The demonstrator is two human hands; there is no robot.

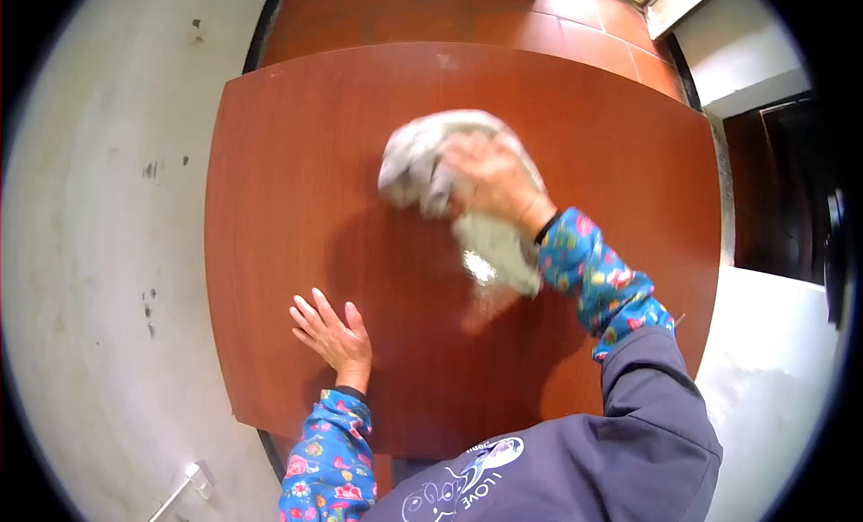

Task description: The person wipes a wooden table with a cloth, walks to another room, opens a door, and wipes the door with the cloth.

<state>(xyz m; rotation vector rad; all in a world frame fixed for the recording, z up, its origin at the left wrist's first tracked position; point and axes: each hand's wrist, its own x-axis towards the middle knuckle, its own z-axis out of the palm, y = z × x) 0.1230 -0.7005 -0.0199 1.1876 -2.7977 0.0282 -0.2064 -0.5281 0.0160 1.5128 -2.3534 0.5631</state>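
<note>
Press the bunched pale gray cloth (pixel 409 163) flat at the wooden table's (pixel 279 199) middle — right hand (pixel 494 176) curled loosely holding it, left hand (pixel 340 340) spread wide, empty, near the table's left.

One head view from close above, steeply downward over the brown tabletop (pixel 288 181).
</note>
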